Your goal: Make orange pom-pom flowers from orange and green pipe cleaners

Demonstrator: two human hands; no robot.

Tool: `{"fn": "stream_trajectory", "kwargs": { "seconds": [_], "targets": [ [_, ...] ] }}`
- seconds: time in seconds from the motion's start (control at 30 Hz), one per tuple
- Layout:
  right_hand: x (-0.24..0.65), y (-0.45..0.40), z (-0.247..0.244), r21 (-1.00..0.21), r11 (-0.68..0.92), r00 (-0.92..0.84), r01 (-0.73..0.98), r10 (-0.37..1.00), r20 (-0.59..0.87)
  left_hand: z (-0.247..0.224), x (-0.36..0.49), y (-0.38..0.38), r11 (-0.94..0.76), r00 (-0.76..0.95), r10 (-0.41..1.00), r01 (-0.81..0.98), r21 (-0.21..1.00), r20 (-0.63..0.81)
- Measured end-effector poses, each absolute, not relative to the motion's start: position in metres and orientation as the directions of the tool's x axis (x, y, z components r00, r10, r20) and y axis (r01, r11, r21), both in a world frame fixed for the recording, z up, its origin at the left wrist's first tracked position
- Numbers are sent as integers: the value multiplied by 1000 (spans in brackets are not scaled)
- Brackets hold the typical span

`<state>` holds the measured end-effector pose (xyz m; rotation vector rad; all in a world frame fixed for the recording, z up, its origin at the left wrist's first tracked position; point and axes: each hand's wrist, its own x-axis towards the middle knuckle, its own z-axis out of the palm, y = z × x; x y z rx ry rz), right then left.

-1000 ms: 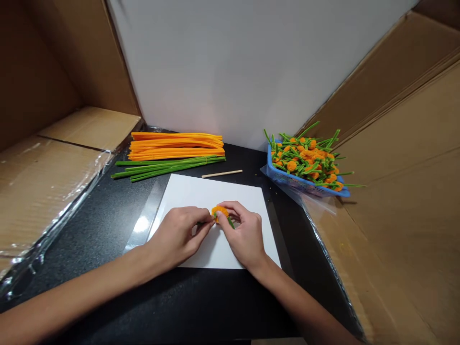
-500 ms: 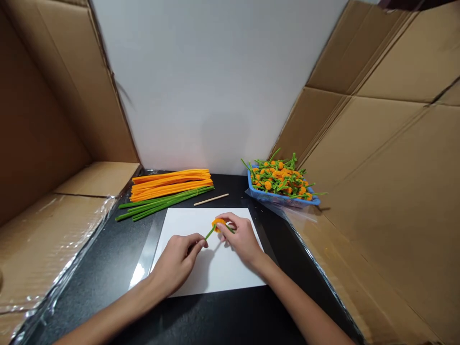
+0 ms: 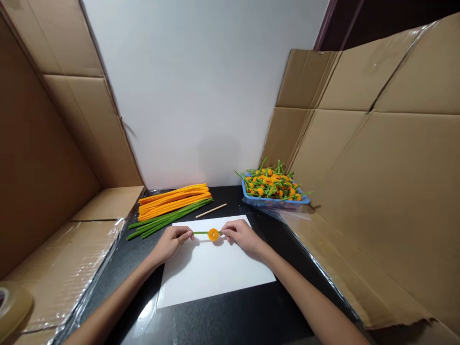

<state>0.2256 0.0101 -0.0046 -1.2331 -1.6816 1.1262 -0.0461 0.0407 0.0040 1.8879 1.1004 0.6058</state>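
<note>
An orange pipe-cleaner flower (image 3: 213, 235) with a green stem (image 3: 200, 233) is held level just over a white sheet (image 3: 212, 273). My left hand (image 3: 174, 243) pinches the left end of the green stem between thumb and fingers. On the other side, my right hand (image 3: 240, 234) pinches the short green piece close to the orange bloom. The round bloom sits between both hands, facing me, nearer to the right one.
Orange pipe cleaners (image 3: 174, 201) and green pipe cleaners (image 3: 168, 218) lie at the back left, beside a thin wooden stick (image 3: 211, 211). A blue basket (image 3: 276, 201) heaped with similar flowers stands back right. Cardboard walls (image 3: 359, 158) flank the table; a tape roll (image 3: 12, 306) rests lower left.
My right hand has moved off the bloom to the green piece on its right. The stem has turned from slanting to level, and the bloom now faces me. The camera view has shifted.
</note>
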Motion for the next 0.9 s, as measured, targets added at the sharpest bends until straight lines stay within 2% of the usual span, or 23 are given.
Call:
{"fn": "stream_trajectory", "kwargs": {
  "seconds": [0.53, 0.9],
  "targets": [
    [232, 11, 1, -834, 302, -279, 461, 942, 187, -4, -51, 52, -270, 492, 870, 495, 826, -10],
    [233, 6, 3, -771, 350, -252, 532, 935, 251, 1, -48, 46, -297, 493, 870, 503, 811, 13]
  ]
}}
